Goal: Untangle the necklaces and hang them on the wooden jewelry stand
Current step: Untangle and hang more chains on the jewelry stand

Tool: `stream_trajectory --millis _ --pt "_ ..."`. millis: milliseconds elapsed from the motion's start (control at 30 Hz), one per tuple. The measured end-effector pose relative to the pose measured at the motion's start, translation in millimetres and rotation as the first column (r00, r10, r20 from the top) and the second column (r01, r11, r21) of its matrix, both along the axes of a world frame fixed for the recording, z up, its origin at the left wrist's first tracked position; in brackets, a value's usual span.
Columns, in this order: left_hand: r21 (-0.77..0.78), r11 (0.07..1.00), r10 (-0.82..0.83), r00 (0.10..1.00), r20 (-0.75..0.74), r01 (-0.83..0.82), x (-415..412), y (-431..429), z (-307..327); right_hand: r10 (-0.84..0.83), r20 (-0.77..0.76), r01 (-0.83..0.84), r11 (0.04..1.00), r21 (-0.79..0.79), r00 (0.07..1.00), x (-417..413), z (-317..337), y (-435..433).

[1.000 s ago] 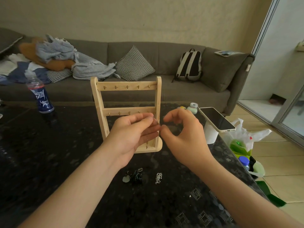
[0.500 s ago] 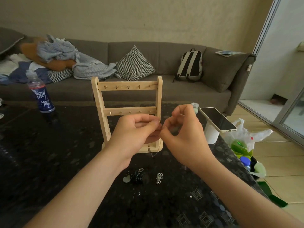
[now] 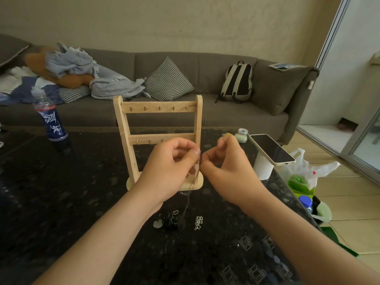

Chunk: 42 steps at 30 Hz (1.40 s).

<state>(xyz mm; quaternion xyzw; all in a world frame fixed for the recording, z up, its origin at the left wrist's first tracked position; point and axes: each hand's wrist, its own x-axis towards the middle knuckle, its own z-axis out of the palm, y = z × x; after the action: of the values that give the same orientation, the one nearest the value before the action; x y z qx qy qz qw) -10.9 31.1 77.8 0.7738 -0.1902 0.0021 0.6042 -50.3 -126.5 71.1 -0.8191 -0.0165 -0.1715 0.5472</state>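
Both hands are working just in front of the light wooden two-bar jewelry stand [image 3: 158, 106], which is standing upright on the black speckled table [image 3: 61, 192]. The left hand [image 3: 170, 171] is curling its fingers [image 3: 195, 153] in, thumb and forefinger pinching a thin dark chain necklace [image 3: 187, 203] at its top. The right hand [image 3: 228, 171] is pinching the same chain right beside it, tips nearly touching the left's. The chain is hanging down past the stand's base toward the table; it's blurred, so the lower end is hard to trace. The hands are hiding the right part of the lower bar and the base's middle. Nearer the camera, a dark tangled clump of necklaces [image 3: 169, 221] and a short silver chain [image 3: 198, 223] are lying on the table, close but apart.
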Motion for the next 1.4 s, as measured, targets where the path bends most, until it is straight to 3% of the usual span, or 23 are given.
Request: stream_trajectory --millis 233,533,733,1033,1400 --pt "0.049 0.996 -0.067 0.997 -0.04 0.069 0.8 2.3 2.7 0.184 -0.173 -0.122 0.94 0.32 0.968 4.4 -1.9 -5.2" --pt "0.022 0.996 -0.082 0.986 -0.143 0.086 -1.0 -1.0 3.7 0.286 -0.234 -0.166 0.889 0.428 0.929 4.6 2.4 -5.5" --pt "-0.109 0.993 -0.073 0.96 -0.27 0.045 2.5 2.7 5.1 0.375 -0.239 -0.212 0.832 0.512 0.896 3.2 3.6 -7.2" --pt "0.122 0.991 -0.048 0.996 -0.079 0.057 4.4 7.4 8.0 0.33 -0.23 -0.18 0.848 0.498 0.916 5.8 1.2 -10.2" --pt "0.269 0.961 0.002 0.977 0.211 -0.06 5.8 14.4 3.0 0.163 -0.189 -0.115 0.964 0.241 0.968 -1.0 1.9 -10.9"
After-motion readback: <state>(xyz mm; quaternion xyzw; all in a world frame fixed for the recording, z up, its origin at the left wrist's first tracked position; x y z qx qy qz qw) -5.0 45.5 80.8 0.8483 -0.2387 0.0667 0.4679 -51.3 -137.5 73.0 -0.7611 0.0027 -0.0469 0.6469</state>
